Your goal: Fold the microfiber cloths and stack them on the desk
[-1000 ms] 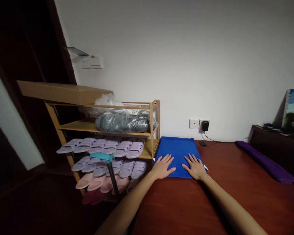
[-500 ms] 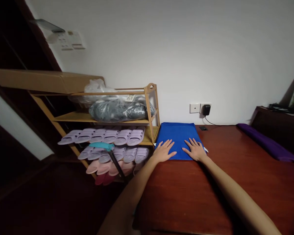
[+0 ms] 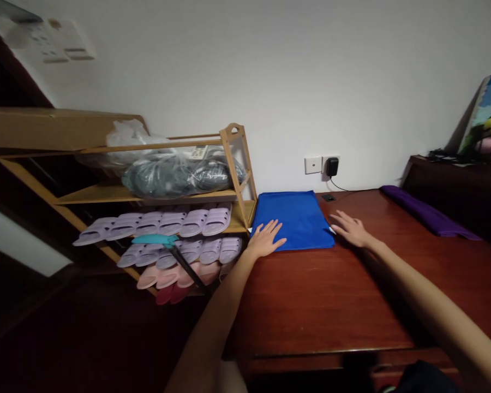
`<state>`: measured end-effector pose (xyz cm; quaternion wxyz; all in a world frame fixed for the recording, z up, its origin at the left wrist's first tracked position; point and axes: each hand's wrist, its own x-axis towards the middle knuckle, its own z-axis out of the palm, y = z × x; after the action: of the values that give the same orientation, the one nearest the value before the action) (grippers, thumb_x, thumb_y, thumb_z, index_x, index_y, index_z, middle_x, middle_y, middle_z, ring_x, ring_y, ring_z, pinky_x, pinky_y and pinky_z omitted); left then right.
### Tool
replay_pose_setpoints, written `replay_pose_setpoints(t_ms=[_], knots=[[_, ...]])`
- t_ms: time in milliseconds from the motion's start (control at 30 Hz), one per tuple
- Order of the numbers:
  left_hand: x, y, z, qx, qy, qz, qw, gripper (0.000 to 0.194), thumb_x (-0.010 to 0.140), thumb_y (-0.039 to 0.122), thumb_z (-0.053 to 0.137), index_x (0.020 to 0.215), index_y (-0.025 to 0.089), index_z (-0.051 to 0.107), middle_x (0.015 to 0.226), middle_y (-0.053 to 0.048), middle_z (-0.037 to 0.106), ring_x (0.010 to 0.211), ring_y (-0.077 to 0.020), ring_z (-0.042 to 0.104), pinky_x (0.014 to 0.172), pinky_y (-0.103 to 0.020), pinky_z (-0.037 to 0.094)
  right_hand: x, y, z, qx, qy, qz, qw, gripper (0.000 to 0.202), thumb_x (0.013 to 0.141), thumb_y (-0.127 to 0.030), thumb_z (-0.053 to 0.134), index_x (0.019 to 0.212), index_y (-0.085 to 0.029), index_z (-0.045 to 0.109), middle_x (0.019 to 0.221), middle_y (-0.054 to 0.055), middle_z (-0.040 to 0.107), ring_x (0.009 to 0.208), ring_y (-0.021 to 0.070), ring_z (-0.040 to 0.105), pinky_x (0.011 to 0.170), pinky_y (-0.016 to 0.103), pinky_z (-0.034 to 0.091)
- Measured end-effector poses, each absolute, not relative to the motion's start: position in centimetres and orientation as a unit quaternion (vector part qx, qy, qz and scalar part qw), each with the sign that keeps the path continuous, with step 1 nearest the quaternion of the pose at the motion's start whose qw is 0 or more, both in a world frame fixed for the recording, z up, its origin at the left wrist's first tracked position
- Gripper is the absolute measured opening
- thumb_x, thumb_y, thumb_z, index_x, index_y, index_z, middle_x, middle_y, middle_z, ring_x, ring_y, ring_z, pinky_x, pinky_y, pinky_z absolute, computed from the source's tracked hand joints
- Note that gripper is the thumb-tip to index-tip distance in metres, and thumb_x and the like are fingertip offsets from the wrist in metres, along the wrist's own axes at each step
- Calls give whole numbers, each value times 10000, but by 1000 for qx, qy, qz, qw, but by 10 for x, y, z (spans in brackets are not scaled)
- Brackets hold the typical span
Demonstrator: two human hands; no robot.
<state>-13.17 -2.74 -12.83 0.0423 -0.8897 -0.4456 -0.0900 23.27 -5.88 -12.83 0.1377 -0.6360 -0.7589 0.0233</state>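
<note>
resting flat, the left hand hides part of the blue cloth.

Lilac slippers line a wooden rack at nine o'clock, below a bagged bundle; purple cloth lies at two o'clock, a painting beyond.

Folded cloth: blue, matt, fairly smooth. Tabletop: reddish wood look, smooth, semi-gloss. Rack at left: pale wood. Bag on it: clear plastic, crinkled, glossy. Box at far left: matt cardboard. Wall: matt.
</note>
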Motion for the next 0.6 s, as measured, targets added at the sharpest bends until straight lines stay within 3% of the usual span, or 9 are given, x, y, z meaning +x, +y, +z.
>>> replay_pose_setpoints(t_ms=[100,167,267,367,500,600], knots=[[-132,-24,-130,-889,-444,-104,50,684,916,644,243,1461,234,285,1533,-64,247,1410,-228,206,1110,-468,183,338,-86,-138,-719,-683,-80,100,673,883,-645,216,1414,-258,365,1533,98,235,1398,272,204,1066,546,219],[-131,-21,-131,-887,-444,-112,56,680,916,638,256,1457,228,297,1526,-70,266,1407,-234,215,1107,-475,181,399,-111,-147,-793,-584,-126,114,711,892,-621,173,1433,-184,324,1527,152,220,1399,279,189,1060,558,217],[-130,-18,-132,-888,-442,-116,58,674,914,635,272,1452,230,308,1520,-71,281,1403,-236,228,1104,-475,181,455,-142,-159,-875,-457,-90,132,791,869,-658,145,1464,-149,253,1517,196,216,1385,318,215,1044,603,206],[-130,-18,-132,-889,-438,-116,62,665,915,631,280,1452,239,306,1520,-64,283,1403,-229,231,1111,-457,169,469,-150,-169,-887,-444,-36,119,802,846,-690,160,1455,-183,283,1520,166,229,1369,319,254,1052,612,184],[-130,-18,-132,-886,-442,-117,72,665,914,634,283,1454,245,299,1514,-66,299,1400,-225,240,1113,-445,166,459,-148,-170,-878,-452,-98,124,732,861,-663,165,1365,-192,410,1514,138,253,1383,317,188,1029,631,193],[-130,-19,-133,-885,-441,-127,80,645,915,622,303,1441,250,329,1504,-77,321,1389,-237,269,1105,-446,188,447,-152,-160,-870,-464,-118,113,626,892,-586,215,1251,-151,488,1385,172,439,1298,306,340,999,598,254]])
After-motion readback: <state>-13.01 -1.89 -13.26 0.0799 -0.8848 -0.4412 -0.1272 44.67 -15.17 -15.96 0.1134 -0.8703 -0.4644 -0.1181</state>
